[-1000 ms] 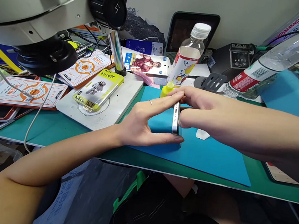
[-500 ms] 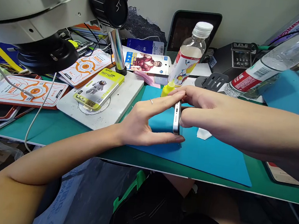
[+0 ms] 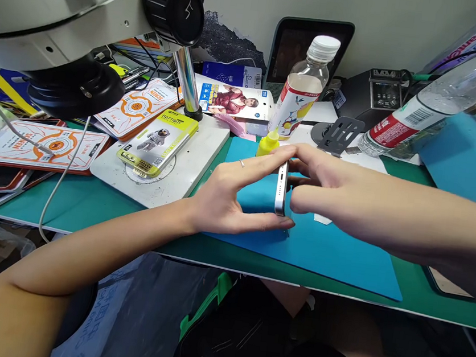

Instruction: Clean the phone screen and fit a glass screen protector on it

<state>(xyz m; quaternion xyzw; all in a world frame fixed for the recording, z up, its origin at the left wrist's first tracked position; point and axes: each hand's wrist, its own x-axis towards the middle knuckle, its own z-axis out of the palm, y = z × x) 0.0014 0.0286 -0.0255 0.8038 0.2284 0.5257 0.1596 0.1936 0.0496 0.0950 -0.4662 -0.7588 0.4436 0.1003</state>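
Note:
A phone (image 3: 281, 189) stands on its long edge above the blue mat (image 3: 332, 258), its silver bottom edge with the charging port facing me. My left hand (image 3: 236, 195), with a ring on one finger, spans the phone: thumb at the near edge, fingertips over the far edge. My right hand (image 3: 324, 179) is at the phone's right side. Its index fingertip meets the far edge beside my left fingers, and the other fingers curl toward the phone's right face, partly hidden. My right thumb is bent, slightly apart from the phone. Behind my hands stands a small yellow bottle (image 3: 268, 143).
A microscope (image 3: 83, 29) overhangs the left, its white base (image 3: 197, 162) carrying a yellow battery pack (image 3: 158, 142). Drink bottles (image 3: 302, 88) stand behind, with a phone stand (image 3: 340, 134) beside them. Another phone (image 3: 452, 283) lies at the right, partly under my forearm.
My right hand has shifted slightly down, and its thumb has drawn back from the phone, showing more curled fingers behind it. My left hand and the phone have barely moved.

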